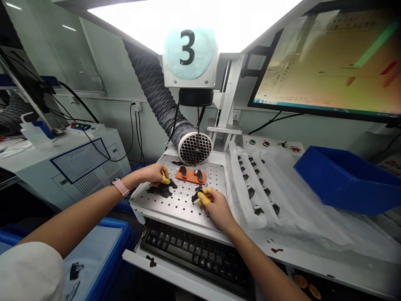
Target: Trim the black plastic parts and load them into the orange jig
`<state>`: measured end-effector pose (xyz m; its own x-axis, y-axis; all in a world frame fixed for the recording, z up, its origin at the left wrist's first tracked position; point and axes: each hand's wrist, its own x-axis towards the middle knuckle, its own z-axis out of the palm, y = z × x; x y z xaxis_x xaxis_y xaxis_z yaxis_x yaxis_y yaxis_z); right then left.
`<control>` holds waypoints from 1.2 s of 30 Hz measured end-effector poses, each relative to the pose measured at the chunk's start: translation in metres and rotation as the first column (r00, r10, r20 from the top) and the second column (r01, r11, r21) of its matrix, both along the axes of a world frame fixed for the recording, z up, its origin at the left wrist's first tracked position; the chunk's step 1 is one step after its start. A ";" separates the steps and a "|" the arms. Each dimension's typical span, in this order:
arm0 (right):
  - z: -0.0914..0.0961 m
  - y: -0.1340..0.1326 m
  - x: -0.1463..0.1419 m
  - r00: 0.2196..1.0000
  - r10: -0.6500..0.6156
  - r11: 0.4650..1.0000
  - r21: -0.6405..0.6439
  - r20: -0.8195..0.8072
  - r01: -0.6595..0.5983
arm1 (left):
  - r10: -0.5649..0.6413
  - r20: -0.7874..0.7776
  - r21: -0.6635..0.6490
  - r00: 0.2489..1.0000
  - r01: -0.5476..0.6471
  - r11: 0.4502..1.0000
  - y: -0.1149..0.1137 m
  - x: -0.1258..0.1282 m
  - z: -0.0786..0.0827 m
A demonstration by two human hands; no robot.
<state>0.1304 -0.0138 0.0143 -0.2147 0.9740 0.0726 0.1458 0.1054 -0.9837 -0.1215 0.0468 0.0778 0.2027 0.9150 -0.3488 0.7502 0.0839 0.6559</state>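
Observation:
My left hand [156,174], with yellow finger cots on its fingertips, is closed in a pinch over a pile of thin black scraps [163,191] on the perforated metal plate [178,205]. A black scrap shows at its fingertips. Yellow cots also cover fingertips of my right hand [216,205], which pinches a small flat black piece [196,195] just above the plate or touching it; I cannot tell which. Between and beyond my hands lies an orange fixture block [191,176] carrying two small dark curved parts [198,174].
A ventilation hose [194,148] opens behind the fixture, under a machine head marked 3 [189,54]. To the right, white foam sheeting [272,179] holds several dark parts near a blue bin [341,179]. A keyboard [194,255] sits below the plate; a blue tray [119,238] stands lower left.

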 end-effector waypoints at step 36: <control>-0.005 0.007 0.005 0.921 -0.190 0.979 -0.137 -0.341 0.151 | 0.147 0.854 -0.027 0.499 -0.241 0.970 -0.058 0.135 -0.065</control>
<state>0.1350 -0.0066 0.0096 -0.0245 0.9997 0.0075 -0.2034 0.0024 -0.9791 0.0133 -0.0112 0.0125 0.1707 0.9848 -0.0324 -0.1920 0.0655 0.9792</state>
